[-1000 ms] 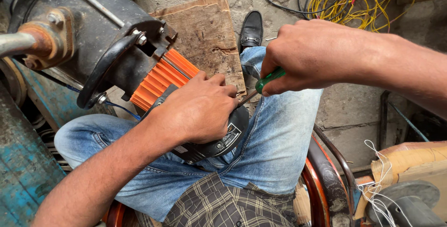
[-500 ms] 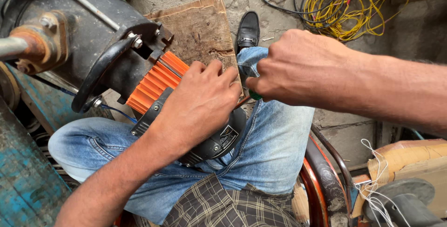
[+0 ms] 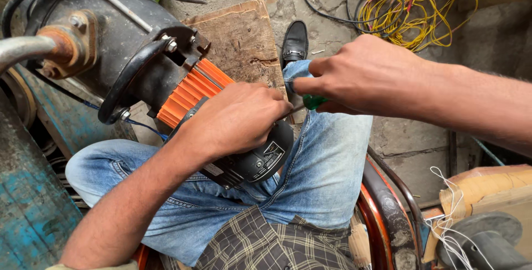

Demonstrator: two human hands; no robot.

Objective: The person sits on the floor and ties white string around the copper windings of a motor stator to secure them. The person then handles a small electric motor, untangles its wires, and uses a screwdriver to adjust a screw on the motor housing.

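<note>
a large dark motor (image 3: 111, 32) with a rusty shaft sits at far left. beside it, an orange-finned black motor part (image 3: 221, 131) rests on the person's denim-clad lap, the left hand (image 3: 235, 117) cupped over it, fingers curled down. a wooden board (image 3: 241, 40) lies behind. the right hand (image 3: 360, 73) pinches a green-handled screwdriver (image 3: 313, 102), its tip hidden by the left hand. yellow wire (image 3: 415, 9) coils on the floor at upper right.

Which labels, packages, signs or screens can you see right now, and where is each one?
Label: on the black end of the motor on the person's lap, just below the left hand; roughly rectangular, pale markings on black with a triangle symbol.
No packages, signs or screens in view.
</note>
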